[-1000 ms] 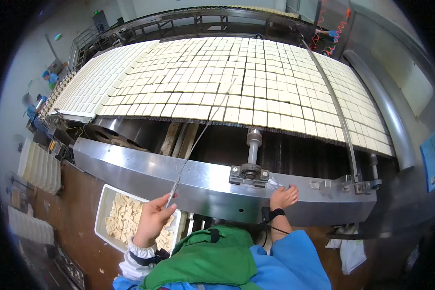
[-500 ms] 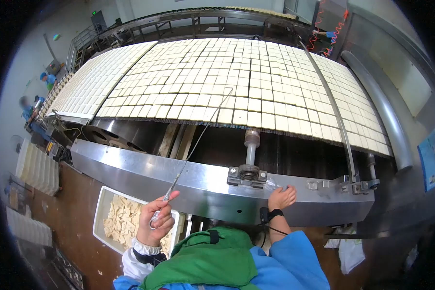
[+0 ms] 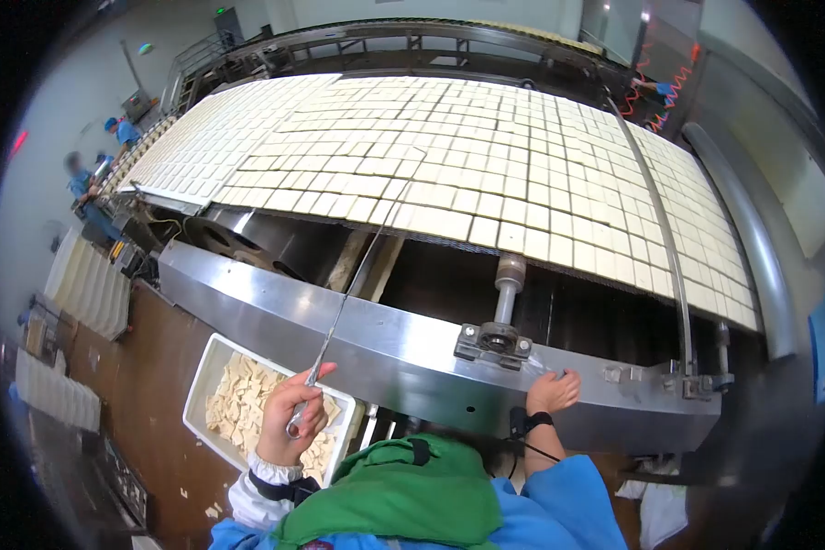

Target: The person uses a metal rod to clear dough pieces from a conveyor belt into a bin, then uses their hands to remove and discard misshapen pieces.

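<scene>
My left hand (image 3: 291,412) is closed round the shiny handle of a long thin metal rod (image 3: 342,301). The rod slants up and away over the steel beam (image 3: 394,344), and its bent far end lies over the rows of pale square wafers or biscuits (image 3: 486,203) on the conveyor. On the beam's near edge, right of a bearing block (image 3: 493,344), rests my right hand (image 3: 552,392) with its fingers curled. Whether anything is inside those fingers is hidden. A black band circles each wrist.
Below my left hand stands a white bin (image 3: 195,403) of broken pale pieces. A metal bar (image 3: 658,206) crosses the conveyor at right, with a steel roller (image 3: 747,238) beyond. Other people (image 3: 87,188) stand far left. White stacked trays (image 3: 87,286) are on the floor.
The view has tilted and shifted, so the conveyor appears further right and lower. The rod's tip shows slightly further left over the wafers. Both hands keep their grip and place.
</scene>
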Demonstrator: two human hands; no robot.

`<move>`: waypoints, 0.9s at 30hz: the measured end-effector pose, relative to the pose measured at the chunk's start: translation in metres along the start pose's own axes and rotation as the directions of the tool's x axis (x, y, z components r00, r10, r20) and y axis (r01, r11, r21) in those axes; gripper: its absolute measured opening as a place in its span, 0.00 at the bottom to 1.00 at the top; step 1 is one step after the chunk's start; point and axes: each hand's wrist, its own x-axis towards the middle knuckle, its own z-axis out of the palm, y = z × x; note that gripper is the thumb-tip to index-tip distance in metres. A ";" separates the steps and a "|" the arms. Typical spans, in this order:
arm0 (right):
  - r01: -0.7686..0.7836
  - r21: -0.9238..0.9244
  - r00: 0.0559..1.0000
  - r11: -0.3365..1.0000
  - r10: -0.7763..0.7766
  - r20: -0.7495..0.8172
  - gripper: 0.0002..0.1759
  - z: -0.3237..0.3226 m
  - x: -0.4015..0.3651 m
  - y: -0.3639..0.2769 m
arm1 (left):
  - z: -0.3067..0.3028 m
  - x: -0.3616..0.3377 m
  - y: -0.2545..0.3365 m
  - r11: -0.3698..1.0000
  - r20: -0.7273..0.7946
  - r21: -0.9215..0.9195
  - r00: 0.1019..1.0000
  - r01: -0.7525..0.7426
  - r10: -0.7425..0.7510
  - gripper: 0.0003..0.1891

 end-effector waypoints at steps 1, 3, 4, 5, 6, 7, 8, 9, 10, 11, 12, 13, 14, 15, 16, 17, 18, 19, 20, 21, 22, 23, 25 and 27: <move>-0.011 0.007 1.000 1.000 0.011 -0.007 0.21 -0.004 -0.003 -0.005 | -0.003 0.001 0.005 0.998 -0.009 0.049 1.000 -0.027 0.027 0.22; -0.011 0.024 1.000 1.000 0.011 -0.011 0.20 -0.002 -0.006 -0.011 | -0.007 0.007 0.014 0.995 -0.043 0.075 0.997 -0.064 0.067 0.22; -0.025 0.008 0.999 1.000 0.025 -0.026 0.20 -0.001 -0.008 -0.013 | -0.006 0.011 0.019 0.990 -0.095 0.124 0.992 -0.067 0.080 0.22; -0.042 -0.009 0.998 0.999 0.041 -0.041 0.20 0.000 -0.010 -0.017 | -0.006 0.015 0.026 0.983 -0.144 0.173 0.985 -0.067 0.092 0.22; -0.035 0.001 0.999 0.999 0.035 -0.036 0.20 -0.004 -0.015 -0.016 | -0.008 0.013 0.031 0.985 -0.151 0.158 0.984 -0.066 0.090 0.22; -0.032 0.003 0.999 0.999 0.032 -0.026 0.20 -0.006 -0.016 -0.019 | -0.013 0.019 0.035 0.985 -0.155 0.156 0.983 -0.074 0.098 0.22; -0.030 0.003 0.999 1.000 0.030 -0.018 0.20 -0.006 -0.017 -0.023 | -0.018 0.025 0.039 0.986 -0.151 0.146 0.984 -0.076 0.098 0.23; -0.027 0.007 0.999 1.000 0.027 -0.018 0.20 -0.007 -0.019 -0.026 | -0.022 0.028 0.042 0.988 -0.146 0.136 0.985 -0.076 0.096 0.24; -0.023 0.003 1.000 1.000 0.023 -0.018 0.20 -0.005 -0.021 -0.027 | -0.025 0.029 0.044 0.988 -0.145 0.134 0.984 -0.080 0.099 0.24; -0.020 -0.001 1.000 1.000 0.020 -0.018 0.20 -0.005 -0.022 -0.030 | -0.026 0.029 0.048 0.991 -0.148 0.117 0.986 -0.062 0.080 0.23; -0.019 0.000 1.000 1.000 0.019 -0.019 0.20 -0.004 -0.024 -0.033 | -0.028 0.029 0.050 0.994 -0.151 0.099 0.987 -0.044 0.059 0.23; -0.023 -0.006 0.999 1.000 0.023 -0.022 0.20 -0.005 -0.027 -0.036 | -0.031 0.028 0.051 0.994 -0.151 0.099 0.987 -0.045 0.060 0.23; -0.026 -0.013 0.999 1.000 0.026 -0.023 0.20 -0.006 -0.031 -0.038 | -0.034 0.026 0.049 0.996 -0.160 0.069 0.986 -0.047 0.058 0.23; -0.024 -0.013 1.000 1.000 0.024 -0.020 0.20 -0.007 -0.033 -0.041 | -0.039 0.024 0.047 0.998 -0.170 0.040 0.984 -0.049 0.055 0.22; -0.020 -0.012 1.000 1.000 0.020 -0.013 0.20 -0.007 -0.035 -0.043 | -0.043 0.020 0.048 0.998 -0.174 0.041 0.983 -0.049 0.055 0.22; -0.020 -0.012 1.000 1.000 0.019 -0.005 0.20 -0.005 -0.038 -0.045 | -0.047 0.016 0.047 0.997 -0.168 0.053 0.984 -0.057 0.066 0.22; -0.020 -0.013 1.000 1.000 0.020 -0.001 0.20 -0.005 -0.041 -0.048 | -0.050 0.010 0.048 0.996 -0.162 0.065 0.984 -0.065 0.075 0.21; 0.004 -0.014 1.000 1.000 -0.004 -0.021 0.19 -0.003 -0.043 -0.050 | -0.056 0.002 0.051 0.996 -0.164 0.067 0.984 -0.062 0.072 0.21; 0.027 -0.017 0.999 0.999 -0.028 -0.042 0.19 -0.001 -0.044 -0.049 | -0.063 -0.010 0.056 0.992 -0.145 0.110 0.986 -0.061 0.077 0.21; 0.023 -0.022 0.999 0.999 -0.024 -0.040 0.19 0.001 -0.046 -0.049 | -0.068 -0.022 0.061 0.986 -0.125 0.153 0.989 -0.060 0.079 0.20; 0.030 -0.022 0.998 0.999 -0.031 -0.048 0.19 0.004 -0.047 -0.050 | -0.070 -0.036 0.067 0.976 -0.173 0.207 0.979 -0.069 0.106 0.20; 0.037 -0.022 0.998 0.999 -0.038 -0.055 0.19 0.006 -0.050 -0.052 | -0.080 -0.048 0.072 0.975 -0.173 0.211 0.980 -0.062 0.100 0.20; 0.030 -0.022 0.998 0.999 -0.031 -0.054 0.19 0.013 -0.051 -0.056 | -0.102 -0.068 0.079 0.904 -0.168 0.428 0.980 -0.024 0.106 0.21; 0.031 -0.022 0.998 0.999 -0.033 -0.051 0.19 0.016 -0.057 -0.060 | -0.099 -0.090 0.092 0.891 -0.229 0.451 0.972 0.051 0.060 0.21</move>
